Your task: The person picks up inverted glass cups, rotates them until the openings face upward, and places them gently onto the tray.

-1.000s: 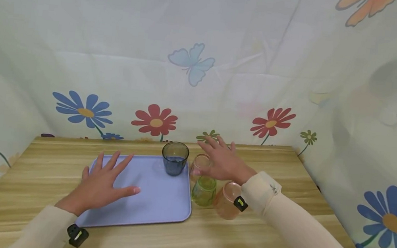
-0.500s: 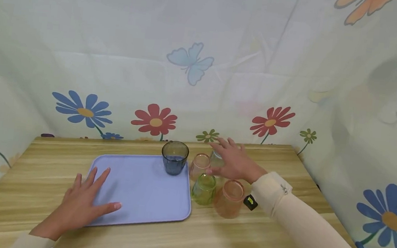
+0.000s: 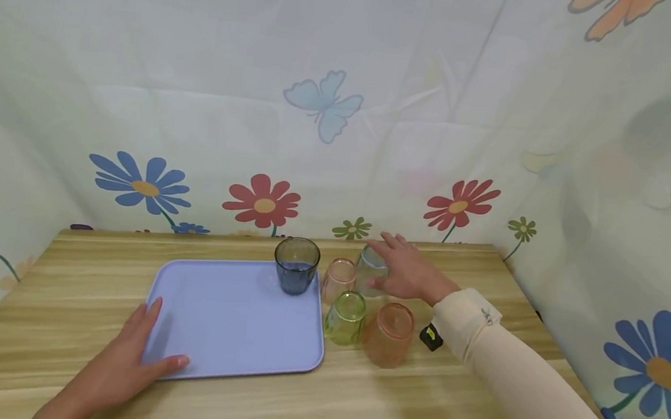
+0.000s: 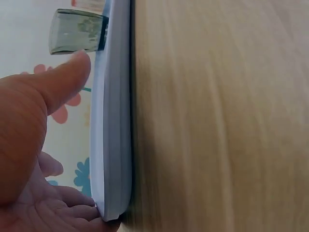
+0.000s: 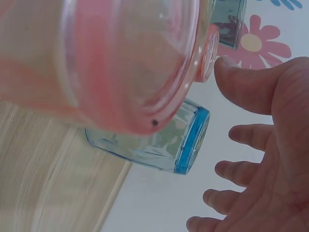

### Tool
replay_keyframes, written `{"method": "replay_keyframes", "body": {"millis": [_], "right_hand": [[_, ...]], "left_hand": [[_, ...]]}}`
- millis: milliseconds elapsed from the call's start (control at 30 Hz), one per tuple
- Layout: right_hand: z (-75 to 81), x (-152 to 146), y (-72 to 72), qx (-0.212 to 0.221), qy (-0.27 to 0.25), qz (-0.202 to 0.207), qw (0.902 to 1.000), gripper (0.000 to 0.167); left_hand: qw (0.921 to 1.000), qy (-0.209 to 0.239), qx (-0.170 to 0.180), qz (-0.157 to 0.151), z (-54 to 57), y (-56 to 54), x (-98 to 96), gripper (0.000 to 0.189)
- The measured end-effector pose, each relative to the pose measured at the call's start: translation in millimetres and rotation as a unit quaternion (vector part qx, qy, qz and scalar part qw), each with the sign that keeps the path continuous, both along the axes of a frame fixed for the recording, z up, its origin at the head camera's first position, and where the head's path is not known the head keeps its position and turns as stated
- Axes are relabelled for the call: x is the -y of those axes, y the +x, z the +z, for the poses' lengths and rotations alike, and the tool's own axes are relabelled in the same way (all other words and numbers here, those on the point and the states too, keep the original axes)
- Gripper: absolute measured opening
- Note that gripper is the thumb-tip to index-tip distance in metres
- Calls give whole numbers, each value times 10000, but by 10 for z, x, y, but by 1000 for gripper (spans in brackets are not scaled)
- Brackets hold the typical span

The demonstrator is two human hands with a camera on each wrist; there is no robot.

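Note:
My left hand (image 3: pixel 120 364) is at the near left corner of the lilac tray (image 3: pixel 240 322), fingers extended. In the left wrist view its fingertips are right at the tray's edge, thumb spread over the rim. A dark grey glass (image 3: pixel 295 270) stands upright at the tray's far right corner. My right hand (image 3: pixel 411 271) hovers by a clear bluish glass (image 3: pixel 368 277), partly covering it; its fingers are spread and hold nothing. Beside that glass, upside down on the table, are a small pink glass (image 3: pixel 339 281), a green glass (image 3: pixel 346 318) and a larger orange-pink glass (image 3: pixel 389 336).
The wooden table (image 3: pixel 267 412) runs back to a flower-printed cloth (image 3: pixel 210 123), which also hangs at both sides. The upside-down glasses stand close together just right of the tray. The large orange-pink glass (image 5: pixel 130 63) fills much of the right wrist view.
My left hand has moved from above the tray down and left to its near corner. The right hand has shifted slightly right, revealing more of the bluish glass. The glasses have stayed put.

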State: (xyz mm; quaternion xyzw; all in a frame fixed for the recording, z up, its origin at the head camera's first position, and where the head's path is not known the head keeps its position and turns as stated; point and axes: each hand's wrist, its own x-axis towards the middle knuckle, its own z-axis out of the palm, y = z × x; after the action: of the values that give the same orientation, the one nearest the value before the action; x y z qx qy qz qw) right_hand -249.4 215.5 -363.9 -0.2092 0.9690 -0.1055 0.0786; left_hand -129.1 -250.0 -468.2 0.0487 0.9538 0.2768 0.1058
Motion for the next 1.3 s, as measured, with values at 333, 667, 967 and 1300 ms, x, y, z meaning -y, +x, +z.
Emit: {"method": "replay_keyframes", "body": {"millis": [333, 667, 967, 1300], "right_hand": [[-23, -21, -42, 223, -84, -107, 9997, 75], [-17, 16, -213, 219, 242, 129, 9994, 63], [-10, 83, -359, -191, 545, 209, 9981, 54], [74, 193, -480, 73, 785, -32, 9969, 52]], "left_hand": [[9998, -148, -92, 3, -47, -49, 194, 111], [9981, -37, -620, -14, -68, -60, 367, 64], [9987, 57, -498, 16, -81, -66, 384, 64], [9998, 192, 39, 70, -114, -133, 423, 66]]}}
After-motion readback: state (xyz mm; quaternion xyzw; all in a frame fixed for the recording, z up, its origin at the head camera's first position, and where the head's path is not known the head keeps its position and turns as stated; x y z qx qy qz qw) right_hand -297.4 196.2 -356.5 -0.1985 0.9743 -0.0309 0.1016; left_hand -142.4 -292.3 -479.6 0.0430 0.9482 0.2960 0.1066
